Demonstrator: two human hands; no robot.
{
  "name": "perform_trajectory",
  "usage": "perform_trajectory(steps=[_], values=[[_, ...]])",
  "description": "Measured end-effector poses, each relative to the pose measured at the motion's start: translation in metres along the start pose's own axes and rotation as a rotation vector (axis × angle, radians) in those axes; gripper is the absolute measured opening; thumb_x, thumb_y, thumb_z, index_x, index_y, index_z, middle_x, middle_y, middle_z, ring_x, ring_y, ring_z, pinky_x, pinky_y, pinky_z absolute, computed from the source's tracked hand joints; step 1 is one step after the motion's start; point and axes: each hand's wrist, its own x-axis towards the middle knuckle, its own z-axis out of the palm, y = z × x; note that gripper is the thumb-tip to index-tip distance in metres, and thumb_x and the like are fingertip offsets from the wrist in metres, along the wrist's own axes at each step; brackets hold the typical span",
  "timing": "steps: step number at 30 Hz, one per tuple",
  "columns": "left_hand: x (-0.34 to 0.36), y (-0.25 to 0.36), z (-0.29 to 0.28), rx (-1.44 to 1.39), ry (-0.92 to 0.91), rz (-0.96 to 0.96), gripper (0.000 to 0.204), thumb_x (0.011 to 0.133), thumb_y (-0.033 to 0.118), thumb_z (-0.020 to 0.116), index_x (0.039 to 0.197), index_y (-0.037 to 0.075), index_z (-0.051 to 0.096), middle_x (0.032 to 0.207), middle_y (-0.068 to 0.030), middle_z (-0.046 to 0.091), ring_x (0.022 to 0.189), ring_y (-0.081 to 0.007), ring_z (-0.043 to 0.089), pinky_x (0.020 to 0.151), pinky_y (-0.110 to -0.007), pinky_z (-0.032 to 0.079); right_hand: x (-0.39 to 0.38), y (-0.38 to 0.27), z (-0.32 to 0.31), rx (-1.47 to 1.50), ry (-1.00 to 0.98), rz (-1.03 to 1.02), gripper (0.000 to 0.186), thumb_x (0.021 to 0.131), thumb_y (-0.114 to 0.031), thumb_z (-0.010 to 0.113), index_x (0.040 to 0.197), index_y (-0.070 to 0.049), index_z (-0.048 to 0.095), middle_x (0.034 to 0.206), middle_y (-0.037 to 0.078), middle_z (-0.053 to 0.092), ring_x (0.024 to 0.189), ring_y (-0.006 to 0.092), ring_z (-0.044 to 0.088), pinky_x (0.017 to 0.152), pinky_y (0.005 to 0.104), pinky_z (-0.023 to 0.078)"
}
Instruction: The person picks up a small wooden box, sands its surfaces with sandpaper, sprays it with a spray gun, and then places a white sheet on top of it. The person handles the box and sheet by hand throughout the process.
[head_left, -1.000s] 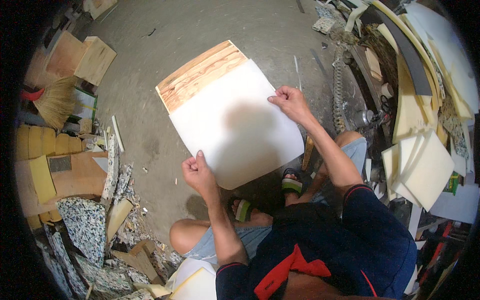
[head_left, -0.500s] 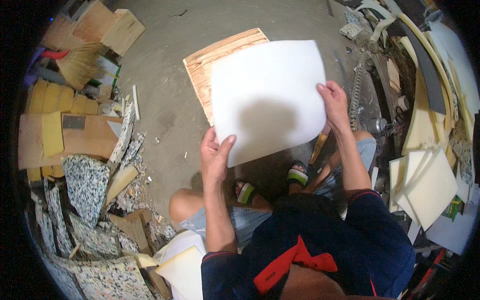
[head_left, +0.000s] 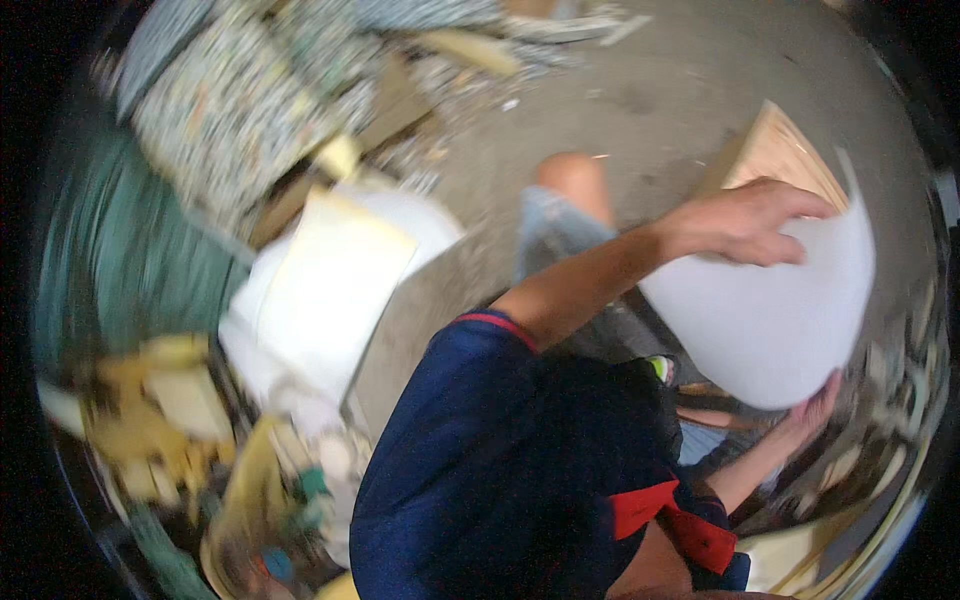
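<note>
A white foam sheet (head_left: 760, 315) lies tilted in front of me at the right, curving at its edges, with a pale wooden board (head_left: 775, 150) partly showing behind it. My left hand (head_left: 765, 225) is over the upper part of the sheet, blurred, its fingers bent and apart; whether it touches the surface is unclear. My right hand (head_left: 810, 405) grips the lower right edge of the sheet, partly hidden by it.
To my left are white and cream foam sheets (head_left: 330, 290), speckled foam slabs (head_left: 230, 120), yellow offcuts (head_left: 160, 420) and a blurred green mass (head_left: 110, 250). My bent left knee (head_left: 570, 180) rises beside the bare concrete floor (head_left: 640, 90).
My view has swung sharply left, bringing the piles there into the middle. My left hand has left the sheet's lower left corner and moved over its face; my right hand still grips an edge.
</note>
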Motion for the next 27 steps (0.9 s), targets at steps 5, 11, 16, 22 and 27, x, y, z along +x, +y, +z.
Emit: perform_trajectory(steps=[5,11,16,22,27], values=[[-0.09,0.033,-0.052,-0.207,0.111,-0.37,0.075,0.079,0.015,0.076,0.142,0.001,0.037,0.122,-0.0234,0.061,0.108,-0.0208,0.063,0.085,-0.034,0.053,0.02,0.012,0.097,-0.138,-0.219,-0.138,0.04,0.095,-0.02,0.061,0.128,0.002,0.053,0.121,0.015,0.06,0.107,0.0233,0.06,0.088,0.0379,0.054],[-0.215,0.042,-0.068,-0.416,0.511,-0.398,0.064,0.084,0.007,0.073,0.136,-0.007,0.04,0.123,-0.0197,0.061,0.11,-0.0222,0.061,0.093,-0.035,0.051,0.002,0.042,0.241,-0.301,-0.466,-0.192,0.036,0.095,-0.015,0.06,0.125,0.004,0.054,0.116,0.015,0.064,0.102,0.02,0.063,0.087,0.0344,0.055],[-0.321,0.065,-0.085,-0.296,0.842,-0.416,0.052,0.086,0.004,0.069,0.132,-0.005,0.048,0.121,-0.0153,0.062,0.109,-0.02,0.06,0.095,-0.034,0.049,-0.037,0.08,0.332,-0.39,-0.899,-0.105,0.034,0.095,-0.014,0.061,0.123,0.004,0.055,0.11,0.013,0.067,0.095,0.0173,0.066,0.084,0.0314,0.054],[-0.508,0.094,-0.103,0.728,0.949,-1.103,0.058,0.081,0.013,0.062,0.137,0.006,0.051,0.131,-0.0193,0.058,0.119,-0.0308,0.057,0.102,-0.037,0.044,-0.088,0.148,0.397,-0.93,-1.234,-0.07,0.034,0.094,-0.023,0.064,0.119,0.0,0.062,0.092,0.002,0.063,0.078,0.0094,0.057,0.069,0.0234,0.046],[-0.673,0.072,-0.043,0.821,0.461,-1.774,0.049,0.081,0.008,0.057,0.13,0.014,0.058,0.122,-0.0133,0.064,0.116,-0.0334,0.058,0.097,-0.043,0.048,-0.099,0.17,0.404,-0.987,-1.257,-0.036,0.035,0.095,-0.028,0.064,0.119,-0.002,0.063,0.089,-0.001,0.061,0.075,0.0065,0.052,0.066,0.0212,0.041]])
